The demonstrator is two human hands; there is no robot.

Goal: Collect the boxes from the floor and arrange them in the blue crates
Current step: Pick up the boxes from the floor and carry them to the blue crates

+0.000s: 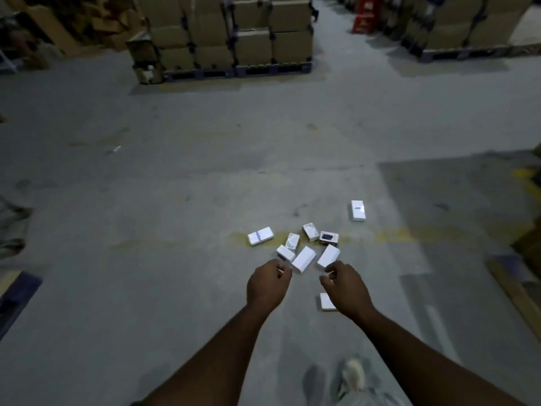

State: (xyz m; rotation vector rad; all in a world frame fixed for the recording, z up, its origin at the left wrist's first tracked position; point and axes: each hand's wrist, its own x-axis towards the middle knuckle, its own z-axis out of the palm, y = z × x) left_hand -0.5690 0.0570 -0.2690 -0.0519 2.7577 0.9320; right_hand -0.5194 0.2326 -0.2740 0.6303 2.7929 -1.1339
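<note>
Several small white boxes lie scattered on the grey concrete floor. A loose cluster sits just beyond my hands, one box lies to its left, another farther right, and one partly under my right wrist. One box in the cluster has a dark top. My left hand hangs above the floor with fingers curled loosely and nothing in it. My right hand is likewise curled and empty. No blue crate shows clearly in view.
Pallets stacked with brown cartons stand at the far middle, more cartons at the far right. A dark blue object shows at the left edge. A wooden plank lies at the right. My shoe is below.
</note>
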